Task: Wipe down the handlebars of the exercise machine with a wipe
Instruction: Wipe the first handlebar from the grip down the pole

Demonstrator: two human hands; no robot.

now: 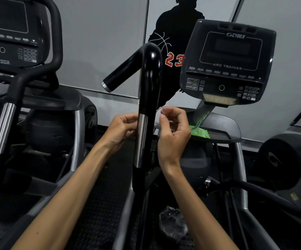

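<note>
Far left, a second machine [19,78] with its own console, cut off by the frame edge; not my target. Next, my left hand [120,129] sits just left of the handlebar [144,114], fingers curled in toward the chrome sleeve [141,139], fingertips hidden behind the bar, so I cannot tell whether they pinch anything. The handlebar's long axis runs near vertical between both hands, hooking over at the top and pointing down-left. My right hand [173,130] is just right of the bar, fingers curled, thumb and forefinger close together as if pinching something thin; I can't make out a wipe there. The only wipe-like thing I see is the green pack [200,132] on the machine's shelf [230,127], right of and behind my right hand, so the right hand is nearer to it. Further right, the console [227,60]. Low down by the floor, a crinkled clear bag [173,224], blurred. My guess: wiping not yet started on this bar.
</note>
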